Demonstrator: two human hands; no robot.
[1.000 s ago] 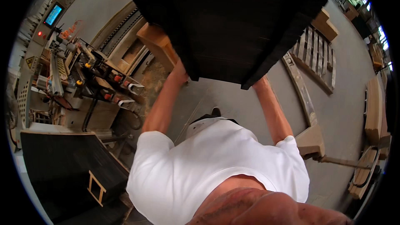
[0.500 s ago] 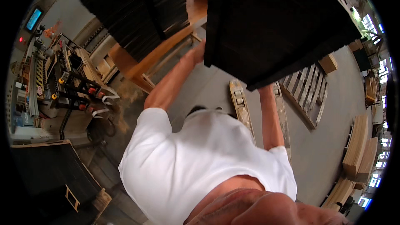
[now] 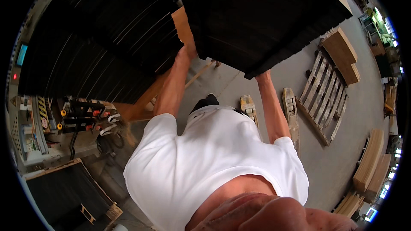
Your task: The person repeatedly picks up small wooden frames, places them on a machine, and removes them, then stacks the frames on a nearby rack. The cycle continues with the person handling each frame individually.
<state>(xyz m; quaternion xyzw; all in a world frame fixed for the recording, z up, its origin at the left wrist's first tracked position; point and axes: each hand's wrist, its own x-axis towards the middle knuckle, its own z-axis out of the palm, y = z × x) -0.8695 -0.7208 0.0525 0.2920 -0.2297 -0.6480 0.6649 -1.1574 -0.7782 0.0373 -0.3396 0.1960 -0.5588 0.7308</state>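
Note:
A big stack of black boards is held out in front of me, with an uneven lower edge. My left hand grips its lower left corner. At the bottom edge, my right hand supports it from beneath, with its fingers mostly hidden behind the boards. To the left rises another tall pile of black boards, its layers parted by thin pale lines. My left forearm passes close by that pile. Between the two stacks, an orange-brown wooden piece shows just above my left hand.
Pallet jack forks lie on the floor below my right forearm. Right of them is a slatted wooden pallet with boards at its far end. Machinery stands at left, and more stacked boards at far right.
The held stack and my hands have come closer to the pile on the left, which now fills more of the view. My grip on the boards stays the same.

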